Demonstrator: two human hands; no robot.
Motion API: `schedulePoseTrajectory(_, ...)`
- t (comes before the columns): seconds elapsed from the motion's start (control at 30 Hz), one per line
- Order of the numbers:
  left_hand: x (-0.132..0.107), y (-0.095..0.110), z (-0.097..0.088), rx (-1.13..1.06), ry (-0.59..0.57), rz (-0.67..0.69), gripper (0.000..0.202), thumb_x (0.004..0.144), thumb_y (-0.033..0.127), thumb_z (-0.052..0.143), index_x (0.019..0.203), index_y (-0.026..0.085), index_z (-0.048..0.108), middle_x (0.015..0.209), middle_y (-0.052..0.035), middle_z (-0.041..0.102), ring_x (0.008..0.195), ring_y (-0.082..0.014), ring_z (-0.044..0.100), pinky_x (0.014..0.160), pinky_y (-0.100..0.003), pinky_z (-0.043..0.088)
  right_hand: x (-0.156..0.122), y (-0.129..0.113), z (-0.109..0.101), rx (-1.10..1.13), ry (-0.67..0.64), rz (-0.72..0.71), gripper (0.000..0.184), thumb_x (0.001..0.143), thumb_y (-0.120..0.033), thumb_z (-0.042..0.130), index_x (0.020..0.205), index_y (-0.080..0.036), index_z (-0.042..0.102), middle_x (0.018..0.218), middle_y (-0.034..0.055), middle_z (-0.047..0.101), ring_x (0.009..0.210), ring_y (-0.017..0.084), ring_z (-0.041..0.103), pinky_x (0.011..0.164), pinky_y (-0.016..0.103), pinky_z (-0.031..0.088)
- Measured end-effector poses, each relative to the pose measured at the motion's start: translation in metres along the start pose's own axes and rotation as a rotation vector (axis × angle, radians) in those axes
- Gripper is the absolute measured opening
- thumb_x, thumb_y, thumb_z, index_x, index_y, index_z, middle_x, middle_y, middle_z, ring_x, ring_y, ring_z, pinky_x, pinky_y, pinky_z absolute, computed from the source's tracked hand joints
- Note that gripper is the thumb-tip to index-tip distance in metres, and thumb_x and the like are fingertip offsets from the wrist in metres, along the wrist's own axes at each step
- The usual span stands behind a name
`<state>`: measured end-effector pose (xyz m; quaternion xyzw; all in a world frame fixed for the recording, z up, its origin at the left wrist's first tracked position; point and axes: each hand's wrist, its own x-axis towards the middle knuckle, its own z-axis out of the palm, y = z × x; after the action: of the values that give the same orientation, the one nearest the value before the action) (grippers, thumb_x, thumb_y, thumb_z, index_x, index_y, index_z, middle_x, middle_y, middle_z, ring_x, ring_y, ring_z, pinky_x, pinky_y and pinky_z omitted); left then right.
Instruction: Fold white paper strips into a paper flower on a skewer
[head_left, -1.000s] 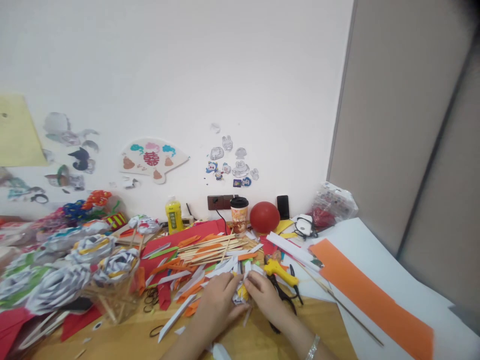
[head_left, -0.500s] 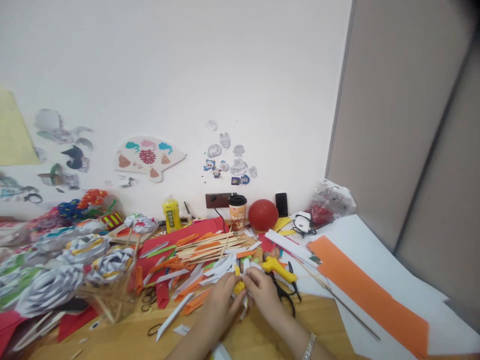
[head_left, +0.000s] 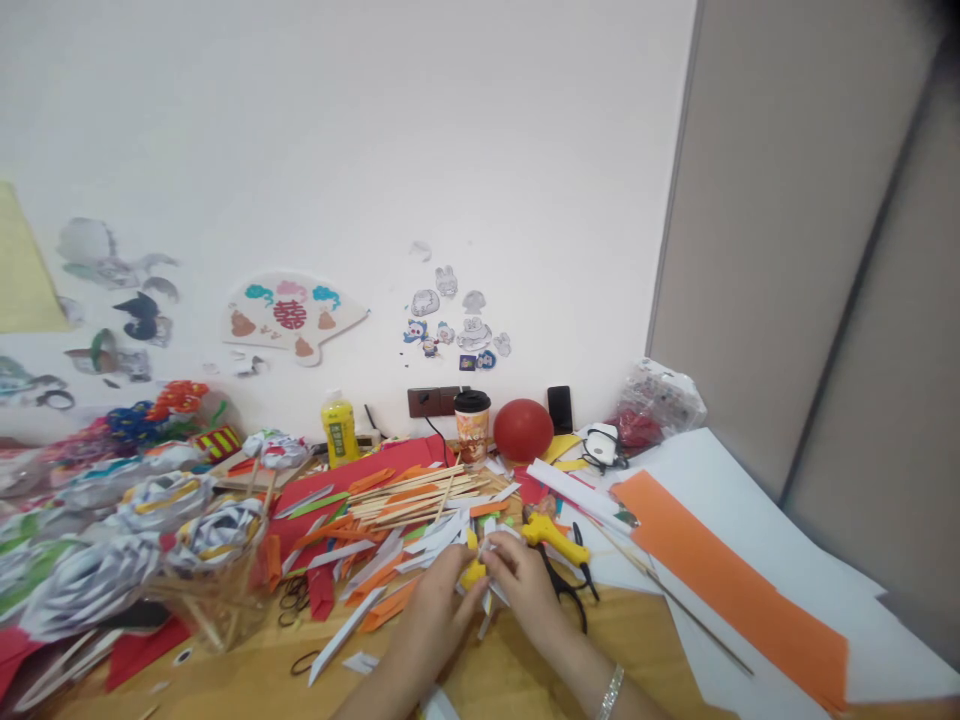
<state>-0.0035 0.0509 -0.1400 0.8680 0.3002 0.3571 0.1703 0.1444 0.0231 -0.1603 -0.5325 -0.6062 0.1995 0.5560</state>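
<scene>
Close together over the front of the desk, my left hand point(head_left: 437, 608) and my right hand point(head_left: 526, 588) are both closed on one small paper piece. It is a bundle of yellow and white paper strips point(head_left: 473, 575); the yellow part shows between my fingers and thin white ends hang below. My fingertips cover much of it, so its full shape is hidden. Just right of my right hand lie a yellow glue gun point(head_left: 556, 538) and black-handled scissors point(head_left: 567, 590). Loose white and orange paper strips point(head_left: 390, 600) lie left of my left hand.
Wooden sticks point(head_left: 416, 497) lie on red paper behind my hands. A lidded cup point(head_left: 472, 430), a red balloon point(head_left: 523, 431) and a yellow bottle point(head_left: 340, 430) stand by the wall. Paper flowers point(head_left: 94, 580) crowd the left; orange paper point(head_left: 739, 590) lies right.
The whole view has shifted slightly. Both hands stay on the same yellow and white paper strips, with only a small movement of the fingers.
</scene>
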Motion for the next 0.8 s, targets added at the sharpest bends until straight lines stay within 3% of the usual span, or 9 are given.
schedulePoseTrajectory(0.1, 0.001, 0.001, -0.002, 0.003, -0.024, 0.048, 0.017, 0.082, 0.025, 0.048, 0.097, 0.020, 0.053, 0.092, -0.0062, 0.063, 0.086, -0.0193, 0.059, 0.076, -0.032, 0.048, 0.002, -0.007, -0.006, -0.025, -0.001, -0.101, 0.013, 0.081, -0.028, 0.052, 0.086, -0.020, 0.061, 0.084, 0.0029, 0.061, 0.079, 0.017, 0.054, 0.070, 0.025, 0.038)
schedulePoseTrajectory(0.27, 0.000, -0.002, 0.000, 0.074, 0.010, 0.110, 0.015, 0.083, 0.025, 0.046, 0.095, 0.020, 0.054, 0.091, -0.0066, 0.062, 0.085, -0.0188, 0.059, 0.077, -0.032, 0.048, 0.006, -0.008, -0.009, 0.046, 0.002, -0.162, 0.018, 0.082, -0.030, 0.051, 0.072, -0.019, 0.060, 0.076, 0.0025, 0.057, 0.077, 0.017, 0.053, 0.071, 0.026, 0.040)
schedulePoseTrajectory(0.37, 0.001, -0.004, 0.000, 0.138, 0.005, 0.148, 0.013, 0.082, 0.023, 0.047, 0.092, 0.019, 0.054, 0.092, -0.0070, 0.061, 0.086, -0.0189, 0.058, 0.076, -0.032, 0.048, 0.004, -0.006, -0.009, 0.121, -0.008, -0.109, 0.016, 0.081, -0.033, 0.052, 0.077, -0.019, 0.060, 0.080, 0.0029, 0.058, 0.077, 0.017, 0.054, 0.070, 0.026, 0.042)
schedulePoseTrajectory(0.53, 0.001, -0.005, -0.003, 0.248, -0.070, 0.291, 0.013, 0.081, 0.016, 0.045, 0.091, 0.019, 0.053, 0.101, -0.0088, 0.060, 0.090, -0.0194, 0.057, 0.075, -0.031, 0.049, 0.004, -0.010, -0.015, 0.235, -0.064, 0.033, 0.029, 0.079, -0.033, 0.053, 0.106, -0.021, 0.056, 0.101, 0.0055, 0.060, 0.079, 0.016, 0.057, 0.070, 0.029, 0.046)
schedulePoseTrajectory(0.67, 0.000, -0.006, -0.003, 0.321, -0.112, 0.383, 0.018, 0.081, 0.015, 0.044, 0.095, 0.019, 0.053, 0.101, -0.0095, 0.061, 0.089, -0.0200, 0.056, 0.073, -0.032, 0.050, 0.008, -0.014, -0.020, 0.243, -0.130, 0.092, 0.020, 0.073, -0.035, 0.059, 0.081, -0.017, 0.065, 0.080, 0.0037, 0.064, 0.074, 0.017, 0.059, 0.067, 0.028, 0.046)
schedulePoseTrajectory(0.8, 0.000, -0.005, -0.005, 0.326, -0.120, 0.419, 0.017, 0.082, 0.015, 0.042, 0.093, 0.018, 0.054, 0.095, -0.0092, 0.062, 0.086, -0.0188, 0.056, 0.071, -0.030, 0.050, 0.011, -0.007, -0.025, 0.294, -0.157, 0.187, 0.023, 0.068, -0.038, 0.064, 0.075, -0.016, 0.064, 0.073, 0.0019, 0.064, 0.071, 0.016, 0.059, 0.066, 0.027, 0.045)
